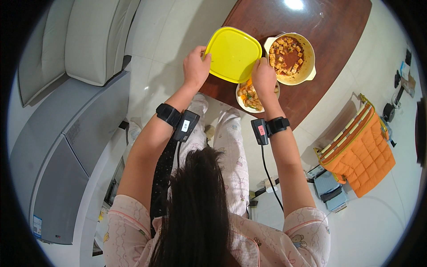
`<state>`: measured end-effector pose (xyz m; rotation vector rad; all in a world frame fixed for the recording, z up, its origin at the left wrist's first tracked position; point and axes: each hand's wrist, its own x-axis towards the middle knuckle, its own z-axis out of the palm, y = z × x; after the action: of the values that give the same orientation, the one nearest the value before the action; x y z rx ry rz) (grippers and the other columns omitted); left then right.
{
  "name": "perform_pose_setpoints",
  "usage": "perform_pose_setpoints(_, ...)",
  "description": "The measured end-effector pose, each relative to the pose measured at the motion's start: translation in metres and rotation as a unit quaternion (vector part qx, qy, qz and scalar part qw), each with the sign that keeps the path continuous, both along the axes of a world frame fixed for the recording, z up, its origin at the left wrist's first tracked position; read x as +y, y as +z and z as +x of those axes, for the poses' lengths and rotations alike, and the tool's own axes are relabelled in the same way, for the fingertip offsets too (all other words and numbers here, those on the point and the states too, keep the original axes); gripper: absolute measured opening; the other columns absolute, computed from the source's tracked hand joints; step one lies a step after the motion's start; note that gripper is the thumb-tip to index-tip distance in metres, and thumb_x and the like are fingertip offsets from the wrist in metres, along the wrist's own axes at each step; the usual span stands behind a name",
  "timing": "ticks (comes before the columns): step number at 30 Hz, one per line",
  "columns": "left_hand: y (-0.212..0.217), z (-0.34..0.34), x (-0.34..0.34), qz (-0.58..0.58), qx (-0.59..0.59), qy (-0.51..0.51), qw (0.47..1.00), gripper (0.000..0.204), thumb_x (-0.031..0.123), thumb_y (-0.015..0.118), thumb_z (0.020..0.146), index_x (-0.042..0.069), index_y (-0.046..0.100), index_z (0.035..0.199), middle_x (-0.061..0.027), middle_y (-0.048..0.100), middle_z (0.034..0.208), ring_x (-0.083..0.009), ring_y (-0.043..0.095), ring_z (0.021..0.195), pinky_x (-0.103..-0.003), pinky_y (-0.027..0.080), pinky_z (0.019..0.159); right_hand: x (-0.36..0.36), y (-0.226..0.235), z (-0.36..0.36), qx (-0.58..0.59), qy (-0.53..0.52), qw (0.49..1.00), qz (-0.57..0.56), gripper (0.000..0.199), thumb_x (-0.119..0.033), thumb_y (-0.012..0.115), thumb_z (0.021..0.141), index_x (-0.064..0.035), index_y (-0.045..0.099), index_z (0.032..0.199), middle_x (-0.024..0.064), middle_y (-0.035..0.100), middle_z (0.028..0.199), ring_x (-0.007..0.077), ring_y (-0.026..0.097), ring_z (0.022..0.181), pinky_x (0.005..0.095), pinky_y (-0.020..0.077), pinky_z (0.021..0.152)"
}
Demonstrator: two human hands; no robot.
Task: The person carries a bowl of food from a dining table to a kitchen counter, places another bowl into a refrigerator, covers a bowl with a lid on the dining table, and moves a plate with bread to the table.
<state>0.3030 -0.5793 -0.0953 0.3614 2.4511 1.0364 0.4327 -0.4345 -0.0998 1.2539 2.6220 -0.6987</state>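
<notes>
Between my two hands is a yellow, rounded-square plastic lid, held over the near edge of the dark wooden table. My left hand grips its left edge, fingers closed round the rim. At its lower right corner, my right hand pinches the edge. Whether a container sits under the lid, I cannot tell. A white bowl of cut vegetables stands partly hidden below the lid and my right hand. Just right of that hand is a cream two-handled pot with tofu cubes in red sauce.
A grey sofa and a grey refrigerator are at the left. On the right, an orange padded folding chair stands beside a blue-grey box. Cables hang from the black devices strapped to both my wrists.
</notes>
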Motion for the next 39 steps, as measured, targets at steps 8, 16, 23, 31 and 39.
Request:
perform_pose_setpoints(8, -0.008, -0.015, 0.004, -0.063, -0.053, 0.019, 0.996, 0.019, 0.012, 0.064, 0.07, 0.0, 0.058, 0.084, -0.0135, 0.062, 0.075, -0.0259, 0.06, 0.073, -0.033, 0.047, 0.067, 0.004, -0.005, 0.0, -0.002, -0.053, 0.996, -0.069, 0.022, -0.023, 0.045, 0.084, -0.0018, 0.051, 0.081, 0.0219, 0.058, 0.068, 0.0385, 0.057, 0.065, 0.0456, 0.0455, 0.058)
perform_pose_setpoints(16, -0.044, -0.031, -0.007, -0.074, -0.194, 0.016, 0.978, 0.021, 0.016, 0.066, 0.069, 0.004, 0.061, 0.084, -0.0107, 0.063, 0.075, -0.0209, 0.061, 0.071, -0.03, 0.047, 0.069, 0.019, -0.032, 0.009, 0.02, -0.136, 0.963, -0.233, 0.026, -0.024, 0.048, 0.081, 0.0005, 0.057, 0.081, 0.0215, 0.059, 0.078, 0.0378, 0.056, 0.077, 0.0428, 0.0442, 0.067)
perform_pose_setpoints(23, -0.02, -0.027, 0.007, -0.144, -0.138, -0.012, 0.98, 0.016, 0.017, 0.066, 0.069, 0.004, 0.06, 0.075, -0.0118, 0.062, 0.073, -0.0231, 0.061, 0.07, -0.032, 0.047, 0.067, 0.027, -0.023, 0.006, 0.07, -0.155, 0.943, -0.287, 0.022, -0.017, 0.049, 0.084, 0.0033, 0.056, 0.084, 0.0068, 0.053, 0.054, 0.0117, 0.048, 0.04, 0.0243, 0.0395, 0.041)
perform_pose_setpoints(31, -0.035, -0.021, -0.006, -0.16, -0.192, -0.035, 0.968, 0.029, 0.023, 0.068, 0.067, 0.0, 0.058, 0.082, -0.0151, 0.062, 0.077, -0.0265, 0.06, 0.072, -0.035, 0.046, 0.067, 0.034, -0.001, 0.008, 0.056, -0.151, 0.94, -0.3, 0.028, -0.025, 0.057, 0.079, 0.0029, 0.06, 0.082, 0.013, 0.059, 0.06, 0.0204, 0.058, 0.05, 0.03, 0.0461, 0.05)
perform_pose_setpoints(39, -0.023, -0.025, 0.019, -0.101, -0.16, -0.124, 0.974, 0.052, 0.029, 0.071, 0.063, 0.0, 0.048, 0.098, -0.0169, 0.059, 0.093, -0.0309, 0.058, 0.087, -0.037, 0.045, 0.078, 0.031, -0.004, 0.007, -0.063, -0.026, 0.962, -0.265, 0.041, -0.036, 0.068, 0.067, 0.0021, 0.062, 0.08, 0.0146, 0.061, 0.068, 0.0241, 0.059, 0.062, 0.0324, 0.0461, 0.06)
